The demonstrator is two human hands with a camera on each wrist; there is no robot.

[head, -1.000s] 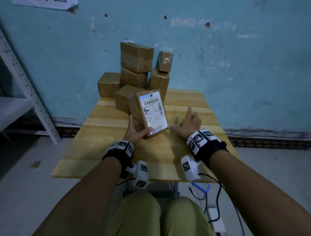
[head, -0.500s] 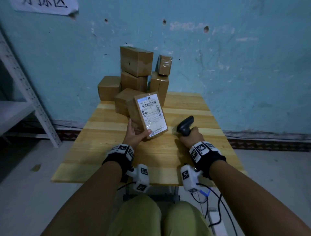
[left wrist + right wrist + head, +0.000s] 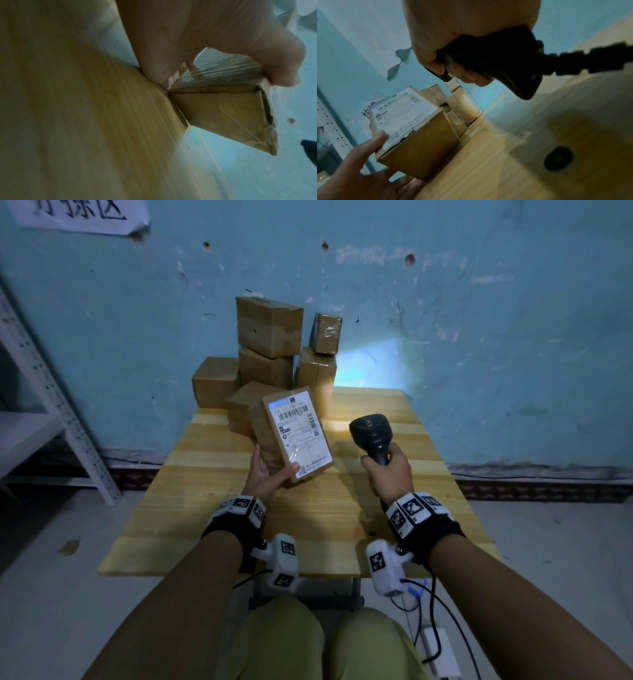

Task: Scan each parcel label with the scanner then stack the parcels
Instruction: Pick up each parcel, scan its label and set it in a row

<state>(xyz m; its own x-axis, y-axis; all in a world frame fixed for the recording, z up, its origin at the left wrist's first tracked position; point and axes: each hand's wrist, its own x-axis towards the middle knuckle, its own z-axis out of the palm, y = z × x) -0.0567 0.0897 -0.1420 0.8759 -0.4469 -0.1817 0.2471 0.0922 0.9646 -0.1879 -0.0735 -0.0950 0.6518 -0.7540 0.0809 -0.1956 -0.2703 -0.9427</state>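
Two hands are working at the frame's centre. Your left hand [image 3: 270,474] is gripping a parcel [image 3: 291,436], propping it tilted so its label [image 3: 297,434] is facing you, long axis running toward the upper left. Your right hand [image 3: 388,474] is wrapping the scanner [image 3: 371,434], which is aiming at the wall, not yet the label.

A white shipping label [image 3: 297,433] on the held parcel [image 3: 274,436] carries barcodes and small print, none legible. A paper sign [image 3: 78,215] on the wall at 11 o'clock shows large handwritten characters, cut off at the frame edge, not readable.
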